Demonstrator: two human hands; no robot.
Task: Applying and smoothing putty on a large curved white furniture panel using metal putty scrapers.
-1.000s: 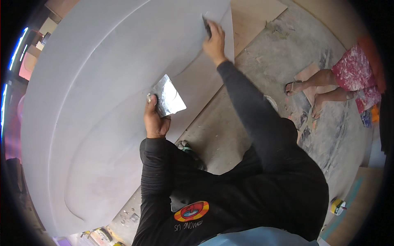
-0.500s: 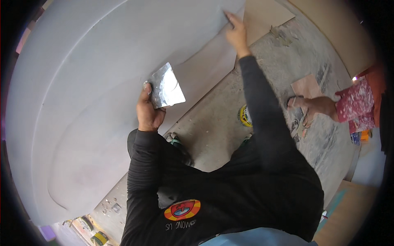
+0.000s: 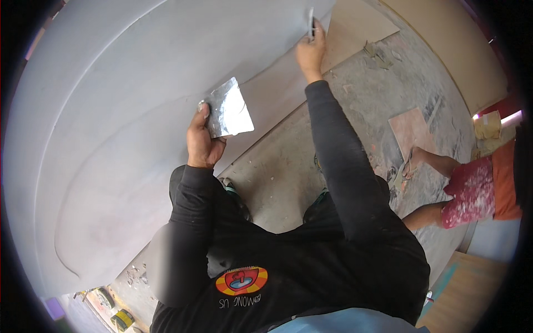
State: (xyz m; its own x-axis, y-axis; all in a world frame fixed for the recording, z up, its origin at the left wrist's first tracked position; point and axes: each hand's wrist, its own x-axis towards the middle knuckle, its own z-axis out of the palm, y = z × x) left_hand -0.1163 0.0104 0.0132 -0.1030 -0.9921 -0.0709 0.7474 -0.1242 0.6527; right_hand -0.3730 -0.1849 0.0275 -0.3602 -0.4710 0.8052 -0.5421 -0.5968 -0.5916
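My left hand (image 3: 201, 141) grips a shiny square metal plate (image 3: 230, 108) by its left and lower edges, thumb on its face. White smears show at its corner by the thumb. Farther out, my right hand (image 3: 311, 58) is closed round a thin flat scraper (image 3: 311, 23), seen nearly edge-on. The scraper is at the large pale grey wall (image 3: 111, 139); whether its blade touches the surface I cannot tell. Faint curved lines and a darker smoothed patch run across this wall.
A co-worker in paint-spattered red shorts (image 3: 472, 191) is at the right, beside a square tan sheet (image 3: 412, 130) on the stained concrete floor (image 3: 277, 172). Scraps (image 3: 379, 55) lie farther off. Cans (image 3: 122, 319) stand at the lower left; a wooden board (image 3: 472, 288) is at the lower right.
My right hand has drawn back slightly left and nearer, turning the scraper edge-on. My left hand with the plate has risen a little. The co-worker's legs have shifted; my arm now mostly covers the yellow can.
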